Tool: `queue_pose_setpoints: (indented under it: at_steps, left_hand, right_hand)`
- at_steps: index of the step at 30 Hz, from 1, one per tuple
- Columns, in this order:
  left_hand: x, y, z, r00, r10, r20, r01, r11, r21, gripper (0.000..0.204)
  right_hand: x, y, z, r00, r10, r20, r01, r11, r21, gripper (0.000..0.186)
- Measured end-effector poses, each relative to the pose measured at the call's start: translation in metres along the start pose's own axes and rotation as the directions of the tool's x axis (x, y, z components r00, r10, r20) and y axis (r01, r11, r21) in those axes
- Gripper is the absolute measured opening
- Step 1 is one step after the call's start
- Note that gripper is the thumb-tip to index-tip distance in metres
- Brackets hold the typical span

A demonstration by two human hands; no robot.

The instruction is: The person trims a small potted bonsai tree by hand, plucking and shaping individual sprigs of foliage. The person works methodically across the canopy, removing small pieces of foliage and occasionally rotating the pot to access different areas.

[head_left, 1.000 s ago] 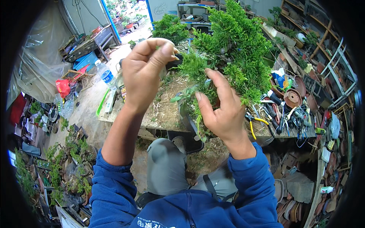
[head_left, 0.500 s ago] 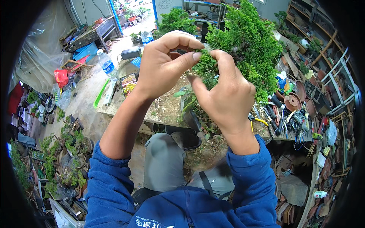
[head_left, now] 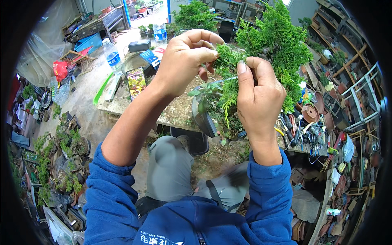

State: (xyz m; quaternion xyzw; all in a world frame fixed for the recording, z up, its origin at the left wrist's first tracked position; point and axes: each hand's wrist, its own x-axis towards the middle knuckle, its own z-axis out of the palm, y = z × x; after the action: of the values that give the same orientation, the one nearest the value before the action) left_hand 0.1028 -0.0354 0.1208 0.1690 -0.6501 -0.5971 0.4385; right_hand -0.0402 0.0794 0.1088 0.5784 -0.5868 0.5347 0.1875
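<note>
A bushy green juniper bonsai stands in front of me, its dark pot partly hidden by foliage. My right hand pinches a juniper sprig between thumb and forefinger, on its right side. At the left end of this foliage, my left hand has its fingers curled and its thumb tip against the tips of the greenery. Exactly what lies between those left fingertips is partly hidden. A broader-leaved small plant grows below, beside the pot.
Bottles, a phone and a green-edged strip lie left on the worktable. Pliers and other hand tools crowd its right side, near a brown clay pot. A black tub sits below. Cluttered shelves line the right.
My right hand has shifted slightly right and closed from a spread thumb and forefinger to a pinch on the sprig. My left hand has moved a little up and right. The view has shifted slightly.
</note>
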Motion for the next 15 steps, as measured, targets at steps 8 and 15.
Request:
queue_pose_setpoints:
  at_steps: [8,15]
  left_hand:
    - [0.007,0.007,-0.004,0.825,0.493,0.277,-0.561,0.654,0.508,0.043]
    - [0.011,0.024,-0.007,0.773,0.391,0.5,-0.632,0.396,0.667,0.04]
  right_hand:
    - [-0.003,0.001,0.002,1.0,0.0,0.002,0.0,1.0,0.031,0.011]
    - [-0.005,0.003,0.005,0.998,-0.049,-0.025,0.051,0.996,0.068,0.011]
